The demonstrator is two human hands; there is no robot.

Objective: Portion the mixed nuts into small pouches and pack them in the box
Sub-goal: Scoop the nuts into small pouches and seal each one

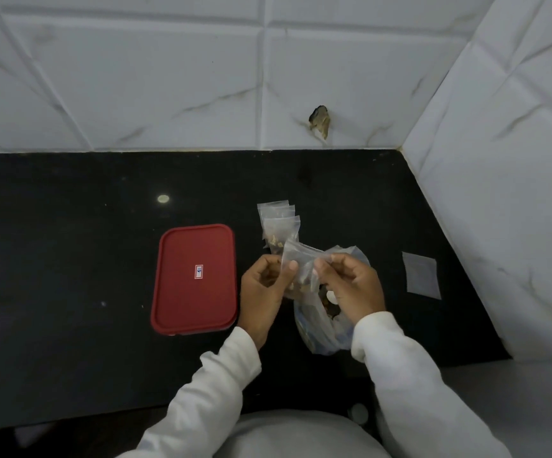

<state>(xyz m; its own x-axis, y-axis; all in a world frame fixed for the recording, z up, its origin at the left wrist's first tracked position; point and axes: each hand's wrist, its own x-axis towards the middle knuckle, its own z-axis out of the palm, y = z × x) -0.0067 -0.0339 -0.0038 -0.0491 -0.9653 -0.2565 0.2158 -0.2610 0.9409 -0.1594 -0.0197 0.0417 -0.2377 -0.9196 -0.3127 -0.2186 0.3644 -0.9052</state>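
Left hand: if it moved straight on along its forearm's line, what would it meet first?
Probably the pile of filled pouches, just beyond the small pouch the left hand pinches; depth is unclear.

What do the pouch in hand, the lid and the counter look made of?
Pouch: thin clear plastic film; nuts show through and it creases.
Lid: red plastic, probably, matte, with a moulded raised rim.
Counter: black polished stone, it seems; speckled, mirrors a light spot.
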